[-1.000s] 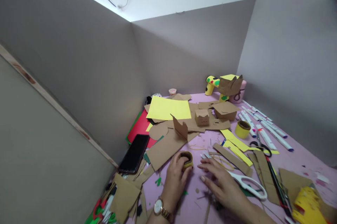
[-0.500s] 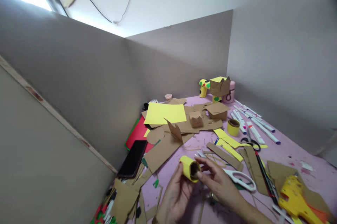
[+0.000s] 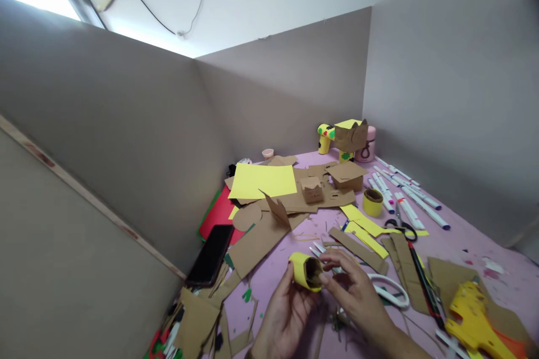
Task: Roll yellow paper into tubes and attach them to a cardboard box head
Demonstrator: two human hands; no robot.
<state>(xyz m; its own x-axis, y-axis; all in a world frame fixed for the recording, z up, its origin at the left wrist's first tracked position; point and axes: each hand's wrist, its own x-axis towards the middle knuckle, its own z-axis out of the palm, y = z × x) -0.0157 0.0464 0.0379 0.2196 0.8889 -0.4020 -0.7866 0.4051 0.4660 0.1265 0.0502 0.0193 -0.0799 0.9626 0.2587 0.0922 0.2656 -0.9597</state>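
Note:
A short cardboard tube (image 3: 300,273) wrapped in yellow paper is held over the table, its open brown end turned to the right. My left hand (image 3: 284,314) is closed around its left side and underside, thumb on the yellow outside. At the open rim, my right hand (image 3: 351,291) has its thumb and fingertips bent against the edge; the thumb tip is at the opening. White-handled scissors (image 3: 391,290) lie under and beyond the right hand, partly hidden by it. A similar yellow ring (image 3: 373,206) stands farther back.
A yellow glue gun (image 3: 474,314) lies at the front right on cardboard. Black scissors (image 3: 402,230), yellow paper strips (image 3: 362,221) and markers (image 3: 423,200) spread along the right. Left are a phone (image 3: 210,255) and cardboard scraps (image 3: 196,314). Grey panels (image 3: 282,95) enclose the table.
The tube has turned slightly, showing more of its open end. My right hand has shifted a little to the right, with its fingers still at the rim. The view has shifted slightly.

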